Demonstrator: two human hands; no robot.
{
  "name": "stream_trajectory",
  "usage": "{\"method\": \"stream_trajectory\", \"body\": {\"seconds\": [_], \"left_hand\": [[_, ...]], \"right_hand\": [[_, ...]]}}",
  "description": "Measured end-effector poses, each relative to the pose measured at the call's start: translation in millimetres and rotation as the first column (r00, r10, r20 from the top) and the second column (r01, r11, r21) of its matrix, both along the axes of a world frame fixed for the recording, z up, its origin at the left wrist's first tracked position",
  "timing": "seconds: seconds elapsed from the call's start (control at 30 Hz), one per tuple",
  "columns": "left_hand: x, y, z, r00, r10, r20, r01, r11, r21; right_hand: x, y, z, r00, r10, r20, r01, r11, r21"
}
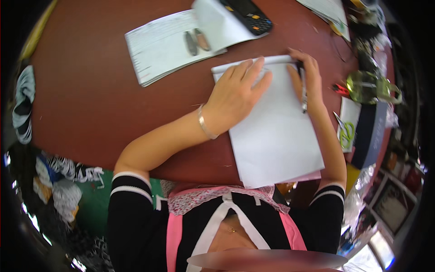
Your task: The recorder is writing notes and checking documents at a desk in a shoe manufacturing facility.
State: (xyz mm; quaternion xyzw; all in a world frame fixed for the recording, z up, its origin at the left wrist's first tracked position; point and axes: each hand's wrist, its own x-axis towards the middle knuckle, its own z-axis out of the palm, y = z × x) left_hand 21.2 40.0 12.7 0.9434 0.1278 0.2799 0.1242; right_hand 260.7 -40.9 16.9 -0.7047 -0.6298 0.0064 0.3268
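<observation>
A white paper pad (274,145) lies in front of me, its top edge folded over in a roll. My left hand (235,93) rests flat across the pad's upper left, fingers stretched and slightly apart, with nothing held. At the pad's upper right corner is my right hand (310,79), its fingers bent over the top edge. A pen (304,97) is tucked between that thumb and palm, its lower end pointing toward me. The right fingertips are a little blurred.
Beyond the pad, an open notebook (158,50) carries two small oval pieces (195,41) and a black keypad handheld device (249,16). To the right are green-handled scissors (346,131), a greenish transparent cup (362,88) and a dark box (369,136). Striped fabric (25,104) hangs at the far left.
</observation>
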Motion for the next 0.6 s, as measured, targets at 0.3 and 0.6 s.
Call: {"method": "stream_trajectory", "body": {"seconds": [0.3,0.6], "left_hand": [[-47,44,-20,0.988,0.153,-0.029,-0.155,0.983,-0.103],[-58,28,-3,0.967,0.248,-0.055,-0.228,0.944,0.237]], "right_hand": [[-47,-6,5,0.975,0.121,-0.185,-0.132,0.990,-0.049],[-70,-53,9,0.932,0.286,0.221,-0.251,0.953,-0.172]]}}
